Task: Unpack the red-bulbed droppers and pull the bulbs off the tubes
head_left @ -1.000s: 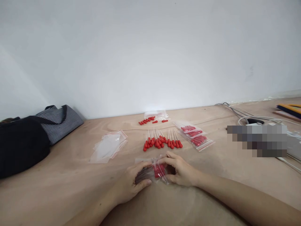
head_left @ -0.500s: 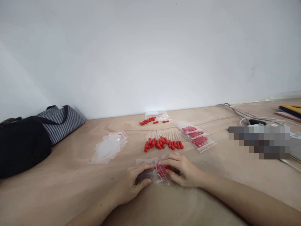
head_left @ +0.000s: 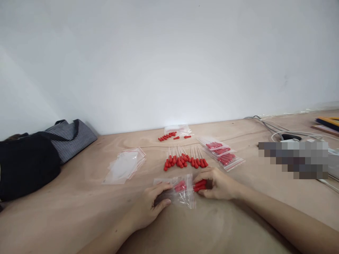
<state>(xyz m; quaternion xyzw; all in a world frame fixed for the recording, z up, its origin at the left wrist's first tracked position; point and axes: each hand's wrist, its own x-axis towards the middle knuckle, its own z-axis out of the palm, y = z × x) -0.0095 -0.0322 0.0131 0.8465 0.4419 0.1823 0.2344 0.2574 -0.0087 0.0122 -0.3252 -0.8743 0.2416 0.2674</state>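
Note:
My left hand (head_left: pixel 150 204) holds a clear zip bag (head_left: pixel 186 201) by its left end, low over the table, with thumb and fingers on either side. Inside that bag lie some red-bulbed droppers (head_left: pixel 180 186). My right hand (head_left: pixel 219 184) is closed on more red-bulbed droppers (head_left: pixel 200 185) at the bag's right end, their tips pointing left toward its mouth. How far those tips reach into the bag is hard to make out. Just beyond my hands, several loose droppers (head_left: pixel 179 162) with red bulbs and clear stems lie in a row.
Flat unfilled zip bags (head_left: pixel 124 164) are fanned out at left. Filled zip bags (head_left: pixel 225 157) overlap at right. Near the wall lie loose red bulbs (head_left: pixel 166 136) and another clear bag (head_left: pixel 177 129). A black and striped bag (head_left: pixel 29 165) stands far left; cables (head_left: pixel 267 127) run at right.
My right hand has shifted right, off the bag's middle, and now shows red-bulbed droppers in its fingers. The bag's right end lies flatter. My left hand has stayed put.

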